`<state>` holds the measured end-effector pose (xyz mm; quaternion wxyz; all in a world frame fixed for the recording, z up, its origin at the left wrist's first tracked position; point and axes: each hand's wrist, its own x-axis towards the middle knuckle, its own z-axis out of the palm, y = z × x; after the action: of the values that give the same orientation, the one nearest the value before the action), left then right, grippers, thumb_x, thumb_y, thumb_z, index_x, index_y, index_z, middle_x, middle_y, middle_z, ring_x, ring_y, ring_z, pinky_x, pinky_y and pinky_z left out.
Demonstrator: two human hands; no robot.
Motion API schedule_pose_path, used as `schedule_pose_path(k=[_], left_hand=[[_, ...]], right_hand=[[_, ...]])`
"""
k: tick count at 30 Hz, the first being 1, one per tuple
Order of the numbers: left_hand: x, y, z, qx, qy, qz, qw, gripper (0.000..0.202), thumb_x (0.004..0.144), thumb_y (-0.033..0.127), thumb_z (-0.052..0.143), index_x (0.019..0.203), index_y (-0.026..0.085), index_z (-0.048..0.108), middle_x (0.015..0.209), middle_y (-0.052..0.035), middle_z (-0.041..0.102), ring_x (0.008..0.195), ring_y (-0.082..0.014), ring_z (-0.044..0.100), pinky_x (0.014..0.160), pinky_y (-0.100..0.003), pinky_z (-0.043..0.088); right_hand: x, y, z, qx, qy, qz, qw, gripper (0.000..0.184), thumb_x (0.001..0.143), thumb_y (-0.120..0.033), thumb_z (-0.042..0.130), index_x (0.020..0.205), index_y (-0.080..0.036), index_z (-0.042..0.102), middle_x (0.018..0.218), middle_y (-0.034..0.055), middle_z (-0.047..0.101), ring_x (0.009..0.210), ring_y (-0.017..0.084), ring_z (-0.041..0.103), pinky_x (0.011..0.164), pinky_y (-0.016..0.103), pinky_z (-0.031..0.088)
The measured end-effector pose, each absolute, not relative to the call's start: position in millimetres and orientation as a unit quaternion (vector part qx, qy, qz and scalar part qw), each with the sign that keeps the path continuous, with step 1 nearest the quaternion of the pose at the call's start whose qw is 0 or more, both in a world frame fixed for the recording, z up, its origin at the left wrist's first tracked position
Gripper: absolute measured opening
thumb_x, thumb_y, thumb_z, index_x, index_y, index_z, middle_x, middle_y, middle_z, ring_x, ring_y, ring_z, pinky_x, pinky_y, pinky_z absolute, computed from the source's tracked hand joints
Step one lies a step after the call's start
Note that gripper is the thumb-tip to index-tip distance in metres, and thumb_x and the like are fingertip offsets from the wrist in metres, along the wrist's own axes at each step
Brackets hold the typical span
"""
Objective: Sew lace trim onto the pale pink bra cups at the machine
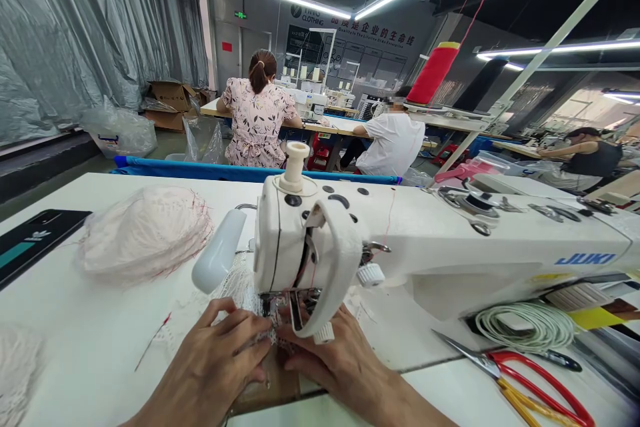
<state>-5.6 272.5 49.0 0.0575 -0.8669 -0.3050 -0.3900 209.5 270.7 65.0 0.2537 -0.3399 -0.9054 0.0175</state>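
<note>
A white JUKI sewing machine (450,240) stands on the white table (90,340) in front of me. Under its presser foot (295,303) lies a small piece of white lace fabric (240,290). My left hand (215,367) rests on the fabric left of the foot, fingers bent and pressed down on it. My right hand (335,360) pinches the fabric just right of the needle area, partly behind the machine's guard. A loose red thread (153,340) lies on the table to the left.
A pile of pale pink lace pieces (145,233) sits at the left, a dark phone (35,240) beyond it. Red and yellow scissors (530,380) and a coiled white cord (525,327) lie right. A red thread cone (433,73) stands behind. Three people sit at tables beyond.
</note>
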Motion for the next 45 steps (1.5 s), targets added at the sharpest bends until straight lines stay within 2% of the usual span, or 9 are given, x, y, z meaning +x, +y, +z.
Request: schedule_pose_path(k=[4,11,18,23,29,33,36,38,45], left_hand=[[-6.0,273.2,48.8,-0.869,-0.298,-0.393,0.05,0.027,0.092,0.045,0.048,0.086,0.024,0.064,0.079,0.0082,0.068,0.065,-0.0101,0.058,0.081,-0.032,0.034],[-6.3,272.4,46.7,-0.87,-0.303,-0.385,0.046,0.028,0.094,0.044,0.044,0.089,0.025,0.064,0.082,0.0081,0.07,0.068,-0.0106,0.06,0.083,-0.032,0.034],[-6.9,274.1,45.4,-0.875,-0.303,-0.372,0.053,0.004,0.087,0.026,0.059,0.088,0.024,0.063,0.092,0.0096,0.07,0.072,-0.0102,0.06,0.085,-0.03,0.035],[-7.7,274.6,41.4,-0.868,-0.308,-0.388,0.015,0.012,0.089,0.032,0.057,0.083,0.024,0.063,0.092,0.0098,0.071,0.075,-0.0103,0.062,0.086,-0.032,0.034],[-9.1,272.9,40.0,-0.875,-0.297,-0.382,0.027,0.019,0.09,0.04,0.054,0.088,0.024,0.063,0.094,0.0092,0.071,0.071,-0.0104,0.062,0.084,-0.033,0.033],[-8.7,268.4,40.4,-0.879,-0.309,-0.362,0.034,0.013,0.092,0.031,0.054,0.09,0.022,0.063,0.097,0.0058,0.071,0.078,-0.0109,0.063,0.088,-0.034,0.033],[-8.4,267.6,41.0,-0.887,-0.284,-0.359,0.061,0.026,0.098,0.019,0.038,0.091,0.018,0.063,0.097,0.0016,0.071,0.08,-0.0097,0.061,0.089,-0.033,0.033],[-9.0,268.4,40.8,-0.893,-0.273,-0.351,0.076,0.03,0.098,0.019,0.034,0.093,0.017,0.063,0.097,0.0005,0.07,0.08,-0.0098,0.06,0.09,-0.033,0.031],[-11.7,269.3,29.1,-0.888,-0.291,-0.348,0.075,0.02,0.094,0.019,0.043,0.096,0.02,0.063,0.098,0.0026,0.069,0.079,-0.0116,0.059,0.092,-0.035,0.031]], right_hand=[[209.3,271.7,64.1,-0.341,-0.908,0.009,0.241,0.017,0.085,-0.039,0.062,0.09,-0.023,0.064,0.098,0.0019,0.066,0.093,0.018,0.056,0.079,0.03,0.042],[209.9,271.5,64.1,-0.333,-0.907,0.011,0.258,0.018,0.087,-0.04,0.058,0.093,-0.024,0.065,0.098,0.0019,0.066,0.094,0.019,0.056,0.079,0.032,0.042],[207.3,267.3,70.0,-0.336,-0.906,0.016,0.255,0.026,0.092,-0.04,0.05,0.114,-0.033,0.06,0.093,0.0036,0.065,0.088,0.02,0.056,0.075,0.032,0.042],[204.9,266.0,72.9,-0.317,-0.925,0.001,0.212,0.018,0.093,-0.034,0.05,0.102,-0.033,0.065,0.094,0.003,0.062,0.09,0.018,0.055,0.075,0.028,0.04],[207.5,269.5,70.3,-0.307,-0.932,-0.017,0.191,0.018,0.092,-0.037,0.051,0.103,-0.034,0.065,0.092,0.0033,0.062,0.087,0.017,0.055,0.077,0.029,0.039],[209.0,269.5,70.0,-0.301,-0.935,-0.013,0.189,0.018,0.091,-0.038,0.051,0.103,-0.034,0.064,0.092,0.0029,0.063,0.088,0.018,0.056,0.079,0.031,0.039],[209.5,267.3,70.3,-0.314,-0.921,0.021,0.229,0.02,0.093,-0.039,0.048,0.104,-0.033,0.063,0.093,0.0024,0.064,0.087,0.017,0.056,0.077,0.031,0.039],[209.7,266.3,69.7,-0.321,-0.91,0.043,0.26,0.022,0.094,-0.038,0.046,0.108,-0.03,0.061,0.094,0.0021,0.065,0.088,0.017,0.057,0.077,0.03,0.04],[209.0,267.6,63.1,-0.336,-0.898,0.041,0.28,0.017,0.094,-0.03,0.048,0.092,-0.022,0.063,0.095,0.0028,0.066,0.092,0.018,0.057,0.078,0.031,0.04]])
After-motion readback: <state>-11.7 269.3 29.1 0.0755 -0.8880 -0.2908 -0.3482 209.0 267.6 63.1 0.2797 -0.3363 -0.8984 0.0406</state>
